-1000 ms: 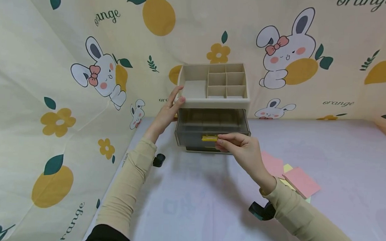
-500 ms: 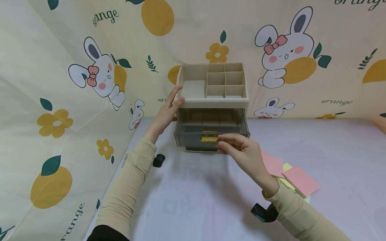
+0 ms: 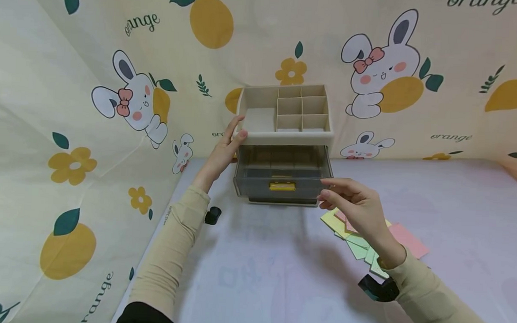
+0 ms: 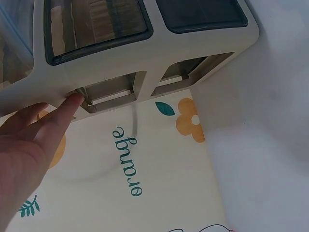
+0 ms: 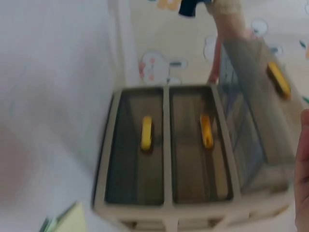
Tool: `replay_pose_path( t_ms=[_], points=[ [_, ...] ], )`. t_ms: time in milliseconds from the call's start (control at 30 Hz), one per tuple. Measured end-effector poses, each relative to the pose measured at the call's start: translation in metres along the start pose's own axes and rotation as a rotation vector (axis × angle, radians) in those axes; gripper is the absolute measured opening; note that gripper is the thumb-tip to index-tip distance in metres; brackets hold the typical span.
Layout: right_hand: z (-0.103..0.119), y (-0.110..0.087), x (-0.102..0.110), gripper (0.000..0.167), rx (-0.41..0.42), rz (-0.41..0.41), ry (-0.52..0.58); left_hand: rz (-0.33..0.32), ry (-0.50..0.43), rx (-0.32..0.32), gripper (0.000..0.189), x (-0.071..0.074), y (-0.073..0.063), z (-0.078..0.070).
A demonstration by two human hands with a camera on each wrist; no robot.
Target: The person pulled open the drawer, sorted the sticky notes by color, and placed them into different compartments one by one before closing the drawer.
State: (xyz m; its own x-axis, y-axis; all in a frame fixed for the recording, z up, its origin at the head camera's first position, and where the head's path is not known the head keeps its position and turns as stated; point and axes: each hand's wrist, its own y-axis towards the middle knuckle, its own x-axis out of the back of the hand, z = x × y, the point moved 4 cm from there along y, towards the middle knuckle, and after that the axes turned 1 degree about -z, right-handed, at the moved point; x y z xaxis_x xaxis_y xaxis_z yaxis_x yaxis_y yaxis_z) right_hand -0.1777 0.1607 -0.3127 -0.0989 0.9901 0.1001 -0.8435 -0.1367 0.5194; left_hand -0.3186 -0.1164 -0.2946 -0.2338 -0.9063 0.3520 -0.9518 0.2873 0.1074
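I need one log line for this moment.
top drawer: open | two lower drawers: shut | left hand: touches drawer organizer | right hand: near top drawer's right edge | sticky notes: on table

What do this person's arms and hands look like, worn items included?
The left hand and right hand are ungloved. The left sleeve and right sleeve are plain beige, wrinkled, reaching the wrists. A small black piece shows by the left cuff, another by the right. Black material shows farther up the left arm.
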Motion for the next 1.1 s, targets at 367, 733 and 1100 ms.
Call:
replay_pose_path(
  t_ms=[367, 733, 1100],
  points=[
    [-0.031, -0.009, 0.069, 0.029, -0.050, -0.025, 0.076, -0.016, 0.023, -0.001, 0.054, 0.001, 0.002, 0.007],
    [-0.081, -0.023, 0.115, 0.031, -0.350, 0.093, -0.228, -0.031, 0.048, -0.018, 0.072, 0.000, 0.003, 0.005],
    [-0.111, -0.038, 0.139, 0.052, -0.573, 0.311, -0.515, -0.029, 0.026, -0.045, 0.078, 0.000, 0.005, 0.007]
  ],
)
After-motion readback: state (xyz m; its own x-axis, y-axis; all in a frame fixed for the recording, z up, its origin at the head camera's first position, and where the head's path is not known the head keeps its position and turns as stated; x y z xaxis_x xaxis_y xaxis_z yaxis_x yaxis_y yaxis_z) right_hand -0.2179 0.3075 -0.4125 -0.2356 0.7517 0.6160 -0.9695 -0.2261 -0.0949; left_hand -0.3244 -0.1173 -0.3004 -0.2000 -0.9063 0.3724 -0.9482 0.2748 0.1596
